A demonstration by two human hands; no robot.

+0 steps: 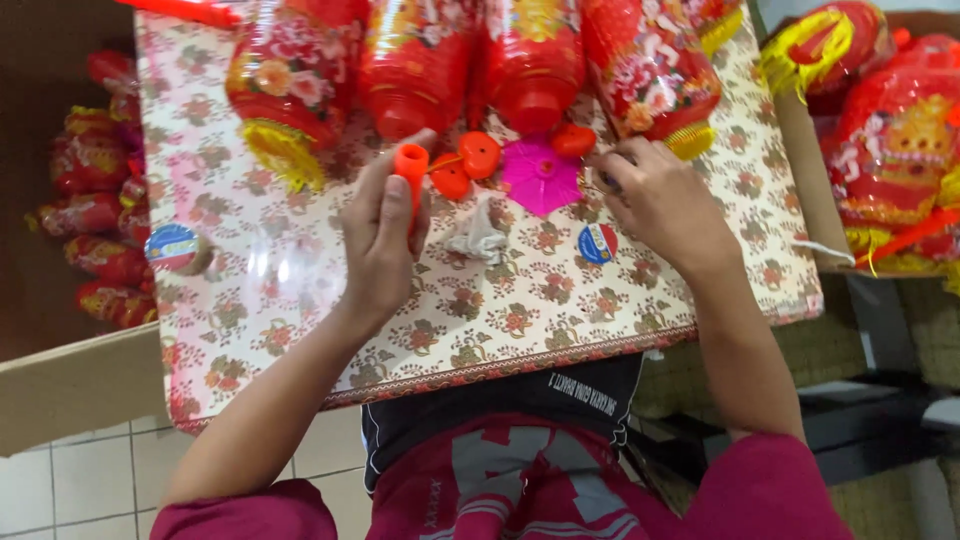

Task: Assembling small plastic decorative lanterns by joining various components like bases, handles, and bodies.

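Round sticker (597, 243), red/white/blue, on floral tablecloth nr right hand. Second round label (176, 248), same colours, at cloth's left edge. Clear-wrapped red/yellow lantern packs (893, 130) in box, far right.

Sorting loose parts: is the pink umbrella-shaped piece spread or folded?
Spread. The pink piece lies flat on the table, its pleated disc fully fanned out between both hands.

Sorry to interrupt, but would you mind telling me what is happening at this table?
A person sits at a floral-covered table. Their left hand grips an orange plastic tube upright, while the right hand fingers something small beside a pink umbrella-shaped piece. Orange round caps lie between the hands, and red wrapped lanterns line the far edge.
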